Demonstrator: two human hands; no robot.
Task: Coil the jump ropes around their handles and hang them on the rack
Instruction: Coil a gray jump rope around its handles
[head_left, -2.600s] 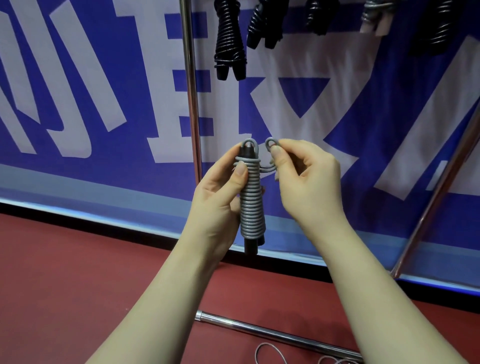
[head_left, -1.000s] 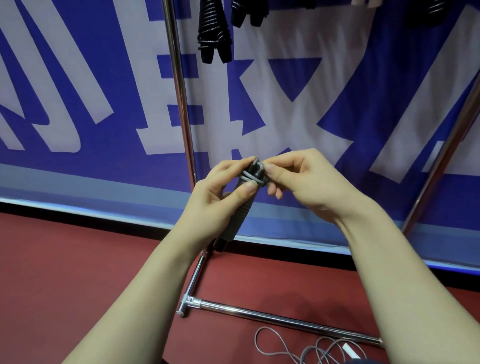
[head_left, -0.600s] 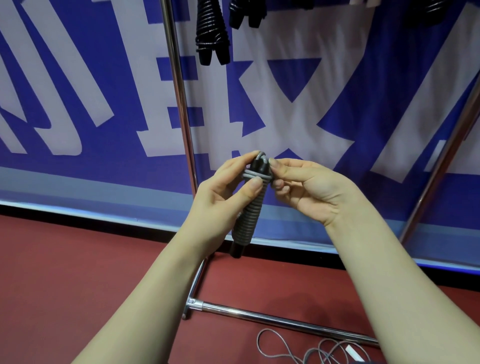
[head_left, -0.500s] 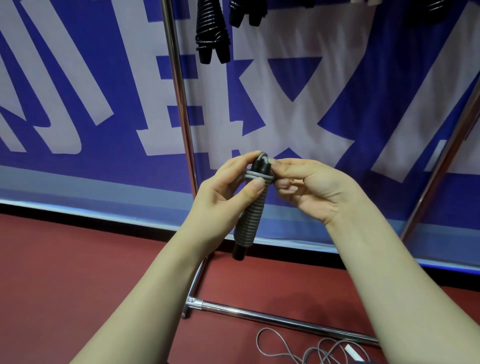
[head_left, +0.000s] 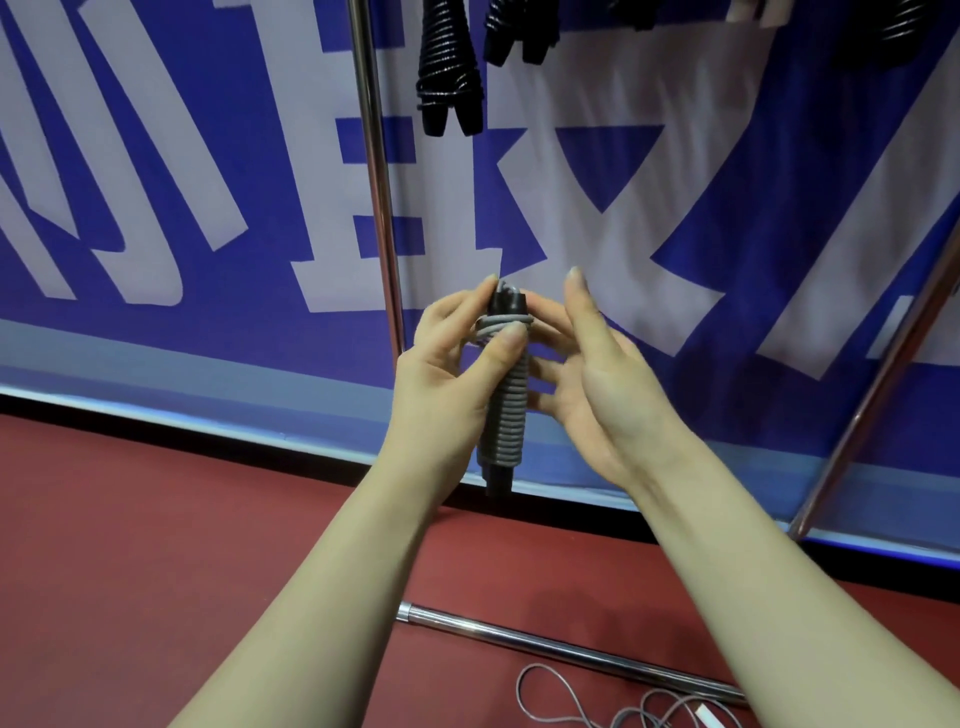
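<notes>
Grey cord (head_left: 506, 410) tightly ribbing black handles (head_left: 497, 480), pinched by left hand (head_left: 441, 374), right hand (head_left: 597, 379) splayed open.

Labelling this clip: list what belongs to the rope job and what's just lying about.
Job: grey coiled jump rope gripped by the left hand; right hand open beside it; rack; black coiled ropes hanging above; loose grey rope on the floor.
Just there: blue and white banner; red floor.

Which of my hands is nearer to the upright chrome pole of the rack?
Left. The left hand sits just right of the upright pole, gripping the coiled gray rope; the right hand is farther right, beyond that rope.
</notes>
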